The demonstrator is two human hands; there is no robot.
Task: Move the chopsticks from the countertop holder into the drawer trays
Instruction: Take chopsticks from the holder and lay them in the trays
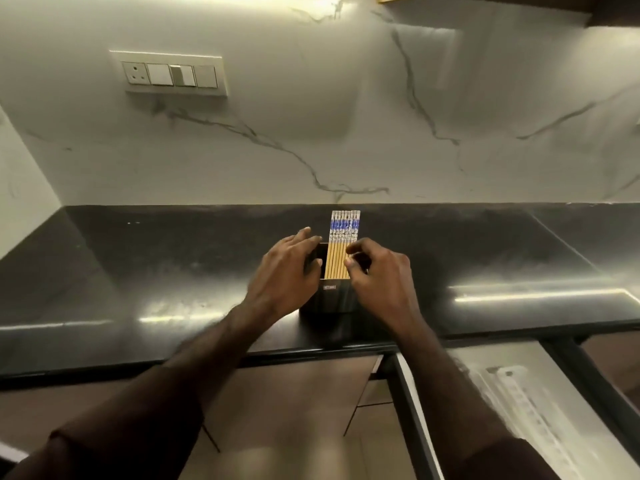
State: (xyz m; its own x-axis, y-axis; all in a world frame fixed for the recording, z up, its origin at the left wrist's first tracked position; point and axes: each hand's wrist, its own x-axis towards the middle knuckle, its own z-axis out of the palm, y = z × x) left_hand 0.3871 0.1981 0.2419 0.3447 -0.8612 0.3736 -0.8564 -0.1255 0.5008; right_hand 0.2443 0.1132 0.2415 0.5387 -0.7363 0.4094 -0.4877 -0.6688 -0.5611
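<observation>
Several wooden chopsticks (339,247) with blue-and-white patterned tops stand upright in a row inside a dark holder (329,297) near the front of the black countertop (138,271). My left hand (284,271) rests against the holder's left side, fingers spread over its rim. My right hand (377,275) is at the holder's right side, its fingertips curled against the rightmost chopsticks. Whether those fingers pinch a chopstick is unclear. An open drawer (519,393) with a pale tray sits below at the lower right.
A marble backsplash rises behind the counter, with a switch and socket plate (171,74) at upper left. Brown cabinet fronts (294,410) lie below the counter edge. The drawer's dark frame (412,410) juts out toward me.
</observation>
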